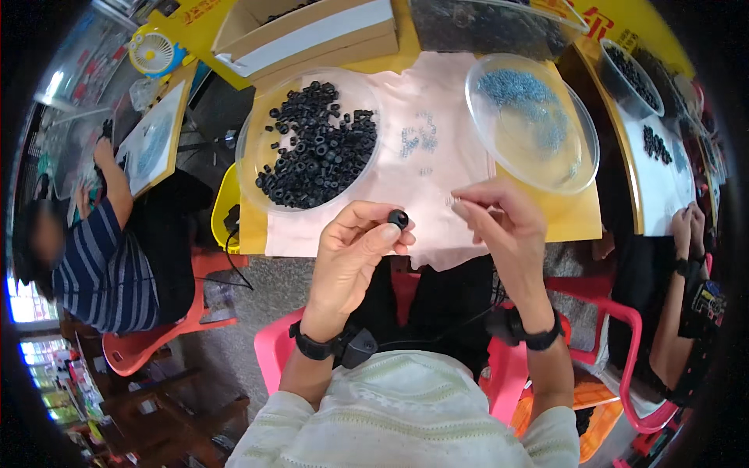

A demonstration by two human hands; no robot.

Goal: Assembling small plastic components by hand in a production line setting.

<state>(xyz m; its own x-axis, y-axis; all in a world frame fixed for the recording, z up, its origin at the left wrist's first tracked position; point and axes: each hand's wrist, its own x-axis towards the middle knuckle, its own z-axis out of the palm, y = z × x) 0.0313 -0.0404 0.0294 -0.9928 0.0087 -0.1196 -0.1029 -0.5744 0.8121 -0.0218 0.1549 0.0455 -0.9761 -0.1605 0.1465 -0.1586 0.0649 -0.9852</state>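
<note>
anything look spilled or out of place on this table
Just some small metal pieces scattered loose on the pink cloth, outside the clear right-hand bowl that holds similar-looking ones; they may be set out on purpose. The heaped black parts lie within their bowl.

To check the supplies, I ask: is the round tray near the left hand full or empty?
Partly filled: many black pieces lie in the clear tray, but bare bottom shows beside them.
</note>
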